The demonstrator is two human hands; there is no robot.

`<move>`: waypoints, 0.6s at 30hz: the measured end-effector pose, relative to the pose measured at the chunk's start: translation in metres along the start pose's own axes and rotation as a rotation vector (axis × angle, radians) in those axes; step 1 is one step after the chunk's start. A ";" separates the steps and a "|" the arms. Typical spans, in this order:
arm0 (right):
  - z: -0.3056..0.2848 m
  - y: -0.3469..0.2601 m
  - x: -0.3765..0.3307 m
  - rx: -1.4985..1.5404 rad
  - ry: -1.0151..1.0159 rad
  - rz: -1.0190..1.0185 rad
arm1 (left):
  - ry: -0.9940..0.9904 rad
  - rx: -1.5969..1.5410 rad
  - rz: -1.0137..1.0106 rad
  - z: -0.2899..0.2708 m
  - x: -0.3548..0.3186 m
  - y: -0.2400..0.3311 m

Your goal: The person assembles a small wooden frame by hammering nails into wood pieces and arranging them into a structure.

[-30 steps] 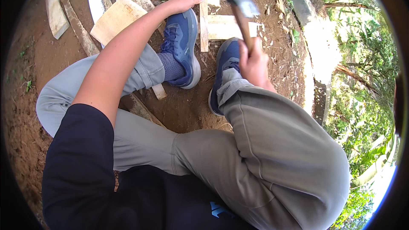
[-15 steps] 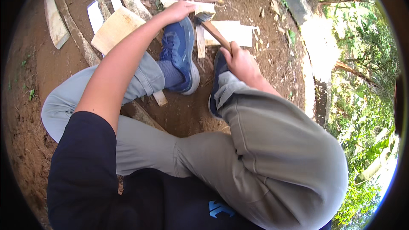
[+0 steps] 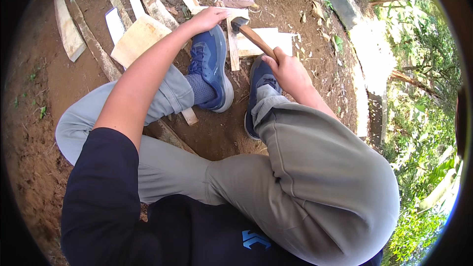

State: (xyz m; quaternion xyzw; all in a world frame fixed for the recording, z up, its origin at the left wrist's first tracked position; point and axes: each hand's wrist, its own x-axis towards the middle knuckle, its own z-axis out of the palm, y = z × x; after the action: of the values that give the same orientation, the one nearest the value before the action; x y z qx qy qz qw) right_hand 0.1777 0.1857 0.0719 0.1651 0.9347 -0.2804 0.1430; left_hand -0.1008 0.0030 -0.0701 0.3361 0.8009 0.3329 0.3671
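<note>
Right hand wrapped round the wooden handle of a hammer, its head beyond and left of that grip, by a pale wood strip. Left hand at the strip; can't tell whether its fingers pinch. Blue shoe just nearer me than left hand's grip.

I'm getting bright daylight; glare whitens the ground at right and washes out the wood at upper centre, while black fisheye vignetting rounds every corner.
</note>
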 end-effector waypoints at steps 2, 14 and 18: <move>-0.018 -0.001 -0.003 0.020 0.016 0.071 | 0.212 0.057 0.025 0.010 -0.007 0.008; 0.016 -0.001 -0.020 0.067 0.063 0.074 | 0.520 0.039 0.043 0.010 -0.023 0.007; 0.011 -0.008 -0.020 0.074 0.097 0.058 | 0.574 0.127 0.180 0.011 -0.035 0.020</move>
State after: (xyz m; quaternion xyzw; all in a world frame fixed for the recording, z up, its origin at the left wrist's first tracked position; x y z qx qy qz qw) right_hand 0.1945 0.1680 0.0741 0.2107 0.9244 -0.3020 0.0996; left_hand -0.0682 -0.0100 -0.0473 0.3202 0.8582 0.3944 0.0733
